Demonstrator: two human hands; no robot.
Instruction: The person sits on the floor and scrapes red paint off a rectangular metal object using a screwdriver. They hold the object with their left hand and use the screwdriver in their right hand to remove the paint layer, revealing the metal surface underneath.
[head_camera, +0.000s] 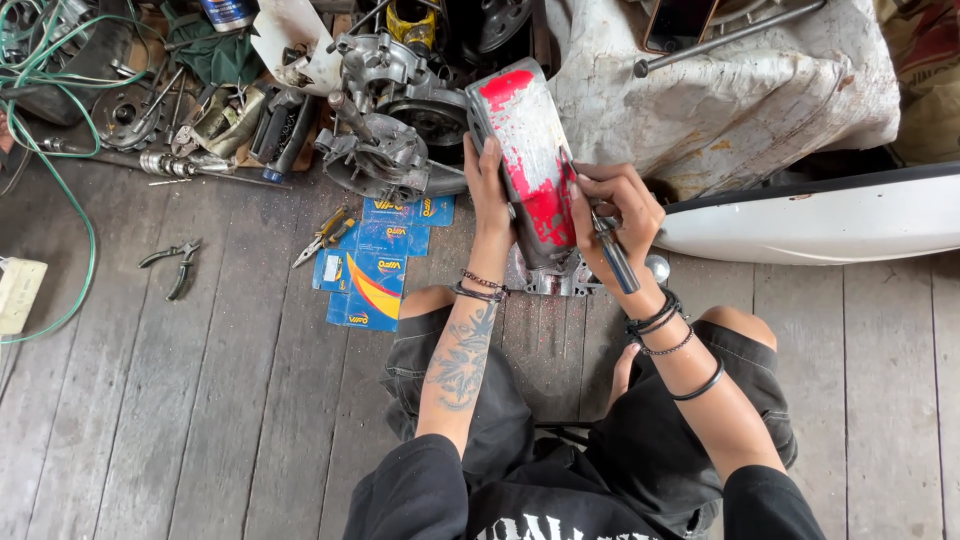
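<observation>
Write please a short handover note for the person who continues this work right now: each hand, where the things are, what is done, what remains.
Left hand: grips the left edge of the red-and-silver scraped metal part, held upright above the wooden plank floor.
Right hand: holds a slim metal hand tool, its tip against the part's right edge.
Nearby: grey engine casing behind the part, blue-and-yellow small cardboard boxes on the floor, black pliers further left.
Done: much red paint is already gone from the middle of the part.
Left: red patches at the top and lower area.
</observation>
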